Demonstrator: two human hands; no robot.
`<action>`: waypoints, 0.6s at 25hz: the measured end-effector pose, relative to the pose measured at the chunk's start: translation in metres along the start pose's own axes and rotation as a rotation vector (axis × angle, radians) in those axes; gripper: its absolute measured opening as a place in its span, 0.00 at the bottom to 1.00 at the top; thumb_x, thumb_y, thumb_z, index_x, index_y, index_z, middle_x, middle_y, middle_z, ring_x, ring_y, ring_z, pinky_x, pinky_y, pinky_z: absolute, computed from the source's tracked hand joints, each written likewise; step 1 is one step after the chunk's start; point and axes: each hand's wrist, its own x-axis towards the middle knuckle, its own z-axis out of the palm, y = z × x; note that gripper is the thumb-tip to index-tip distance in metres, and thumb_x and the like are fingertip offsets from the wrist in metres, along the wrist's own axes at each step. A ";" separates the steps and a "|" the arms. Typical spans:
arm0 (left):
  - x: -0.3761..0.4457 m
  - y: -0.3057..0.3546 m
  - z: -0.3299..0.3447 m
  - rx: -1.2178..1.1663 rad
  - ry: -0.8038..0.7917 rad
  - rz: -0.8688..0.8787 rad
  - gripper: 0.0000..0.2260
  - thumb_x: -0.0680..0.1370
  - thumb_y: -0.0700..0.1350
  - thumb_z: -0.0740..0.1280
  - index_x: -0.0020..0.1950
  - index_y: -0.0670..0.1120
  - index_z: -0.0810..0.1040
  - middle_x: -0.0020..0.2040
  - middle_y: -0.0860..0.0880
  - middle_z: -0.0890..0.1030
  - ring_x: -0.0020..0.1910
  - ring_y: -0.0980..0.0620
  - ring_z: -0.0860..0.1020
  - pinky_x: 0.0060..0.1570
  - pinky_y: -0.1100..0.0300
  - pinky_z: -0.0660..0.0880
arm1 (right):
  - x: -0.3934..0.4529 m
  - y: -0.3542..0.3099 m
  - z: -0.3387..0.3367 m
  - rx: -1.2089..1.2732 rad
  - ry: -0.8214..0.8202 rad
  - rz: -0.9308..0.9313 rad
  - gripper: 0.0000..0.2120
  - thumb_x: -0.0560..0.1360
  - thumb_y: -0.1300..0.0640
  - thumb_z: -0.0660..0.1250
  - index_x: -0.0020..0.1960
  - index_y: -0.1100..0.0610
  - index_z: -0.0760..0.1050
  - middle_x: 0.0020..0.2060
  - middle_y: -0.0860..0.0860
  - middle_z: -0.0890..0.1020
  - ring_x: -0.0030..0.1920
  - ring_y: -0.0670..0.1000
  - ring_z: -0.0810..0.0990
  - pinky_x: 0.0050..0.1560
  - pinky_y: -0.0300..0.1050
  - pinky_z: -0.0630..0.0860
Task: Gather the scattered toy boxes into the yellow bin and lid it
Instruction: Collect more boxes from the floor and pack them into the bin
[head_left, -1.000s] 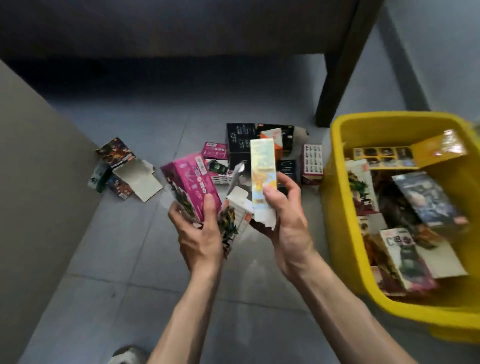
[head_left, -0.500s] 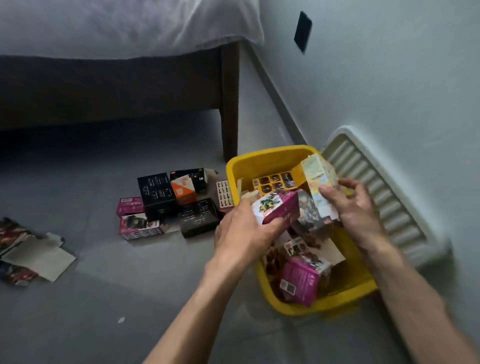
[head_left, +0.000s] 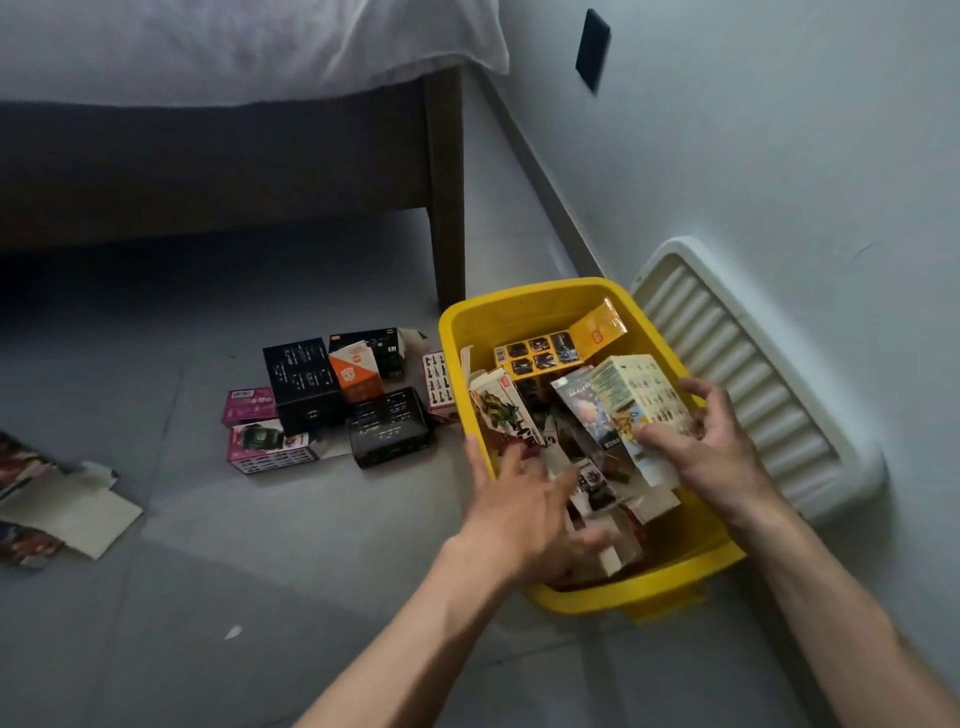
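Note:
The yellow bin (head_left: 550, 301) stands on the floor by the wall, holding several toy boxes. My right hand (head_left: 711, 447) holds a pale yellow-green box (head_left: 644, 395) over the bin's right side. My left hand (head_left: 524, 504) hovers over the bin's near left rim with fingers spread and nothing in it. A cluster of boxes lies on the floor left of the bin: a black box (head_left: 301, 382), an orange-and-white box (head_left: 356, 376), another black box (head_left: 389, 426) and two pink boxes (head_left: 270, 441). The white ribbed lid (head_left: 737, 358) leans against the wall behind the bin.
A dark wooden bed leg (head_left: 447, 197) stands just beyond the bin, with white bedding (head_left: 249, 47) above. Flattened opened boxes (head_left: 47, 504) lie at the far left on the grey tiled floor. A black wall plate (head_left: 592, 49) is on the wall.
My view swung right to the bin. My left hand dropped its pink box into the bin and opened. My right hand lowered the pale box over the bin.

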 end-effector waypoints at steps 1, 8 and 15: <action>0.001 0.005 0.004 0.056 -0.051 0.039 0.35 0.75 0.71 0.51 0.77 0.54 0.59 0.72 0.41 0.69 0.75 0.40 0.60 0.60 0.30 0.22 | 0.002 0.003 0.001 -0.043 -0.019 -0.003 0.37 0.67 0.42 0.77 0.69 0.39 0.61 0.59 0.50 0.75 0.50 0.51 0.81 0.46 0.52 0.83; 0.015 -0.013 -0.004 -0.177 0.065 0.150 0.16 0.74 0.60 0.69 0.57 0.54 0.76 0.62 0.53 0.79 0.65 0.49 0.74 0.74 0.45 0.52 | -0.012 0.029 -0.007 -0.250 -0.054 -0.113 0.35 0.68 0.42 0.76 0.69 0.42 0.63 0.55 0.47 0.73 0.45 0.41 0.76 0.33 0.38 0.76; 0.040 -0.013 -0.008 0.224 0.040 -0.051 0.20 0.81 0.56 0.59 0.73 0.56 0.70 0.69 0.45 0.74 0.71 0.43 0.68 0.74 0.45 0.50 | -0.006 0.002 -0.042 -0.709 -0.366 -0.234 0.29 0.68 0.46 0.74 0.64 0.39 0.64 0.59 0.50 0.74 0.52 0.51 0.73 0.55 0.51 0.76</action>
